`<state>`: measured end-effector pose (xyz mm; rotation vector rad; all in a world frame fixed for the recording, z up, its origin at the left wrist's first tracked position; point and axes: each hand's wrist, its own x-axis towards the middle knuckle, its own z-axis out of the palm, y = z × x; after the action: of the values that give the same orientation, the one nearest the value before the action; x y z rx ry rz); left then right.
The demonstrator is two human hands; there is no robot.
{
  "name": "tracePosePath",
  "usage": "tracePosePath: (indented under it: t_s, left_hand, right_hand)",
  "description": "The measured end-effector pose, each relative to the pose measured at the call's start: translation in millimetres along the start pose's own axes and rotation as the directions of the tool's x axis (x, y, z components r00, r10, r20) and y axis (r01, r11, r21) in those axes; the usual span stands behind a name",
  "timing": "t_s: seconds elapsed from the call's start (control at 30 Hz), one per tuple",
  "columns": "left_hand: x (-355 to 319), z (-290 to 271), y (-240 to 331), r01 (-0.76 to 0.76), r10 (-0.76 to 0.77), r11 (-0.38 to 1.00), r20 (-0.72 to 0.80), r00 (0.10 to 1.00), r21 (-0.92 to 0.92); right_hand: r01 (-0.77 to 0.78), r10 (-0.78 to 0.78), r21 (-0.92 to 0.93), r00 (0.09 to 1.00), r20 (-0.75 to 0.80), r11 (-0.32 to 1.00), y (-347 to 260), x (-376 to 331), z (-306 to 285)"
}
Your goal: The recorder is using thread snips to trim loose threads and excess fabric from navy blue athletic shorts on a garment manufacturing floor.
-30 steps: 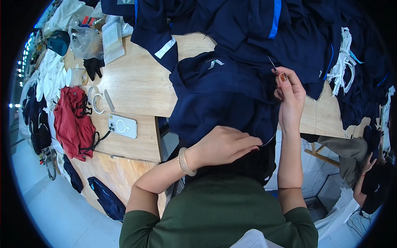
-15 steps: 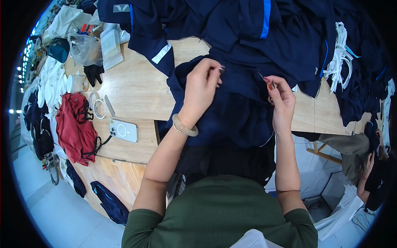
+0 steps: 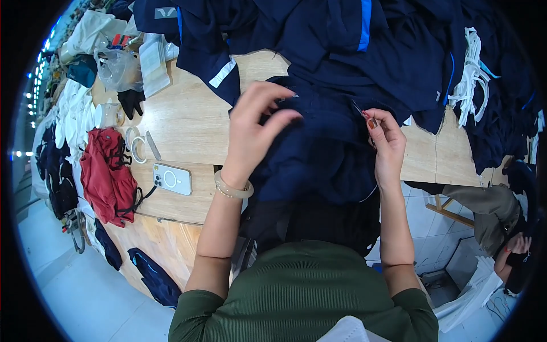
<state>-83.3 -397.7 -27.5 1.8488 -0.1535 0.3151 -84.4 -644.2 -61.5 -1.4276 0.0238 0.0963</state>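
A dark navy garment (image 3: 319,154) lies bunched over the table edge and hangs down in front of me. Above its left part, my left hand (image 3: 253,128) is open, thumb and forefinger spread apart with nothing seen between them. At the garment's right side, my right hand (image 3: 388,134) is closed around a small pointed metal tool (image 3: 357,106), which looks like thread snips. The tool's tip points up and left over the navy cloth. Most of its body is hidden in my fingers.
More navy garments (image 3: 319,34) with blue stripes cover the far side. White strips (image 3: 472,80) hang at the right. On the left lie a phone (image 3: 172,179), tape rolls (image 3: 138,149), a red bag (image 3: 108,174) and plastic bags (image 3: 118,68). Another person's hand (image 3: 518,244) shows far right.
My left hand has moved left and opened from a pinch over the cloth. My right hand stays nearly in place with the tool. The other person at the right has shifted.
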Motion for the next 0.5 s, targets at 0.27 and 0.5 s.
tracePosePath:
  t_s: [0.27, 0.5]
  left_hand:
    - [-2, 15, -5, -0.163, 0.017, 0.887, 0.324, 0.946, 0.431]
    - [6, 6, 12, -0.105, -0.078, 0.893, 0.381, 0.921, 0.437]
  right_hand:
    - [0.001, -0.001, -0.020, 1.000, 0.011, 1.000, -5, 1, 4]
    - [0.022, -0.020, -0.049, 0.999, 0.032, 0.999, -5, -1, 10]
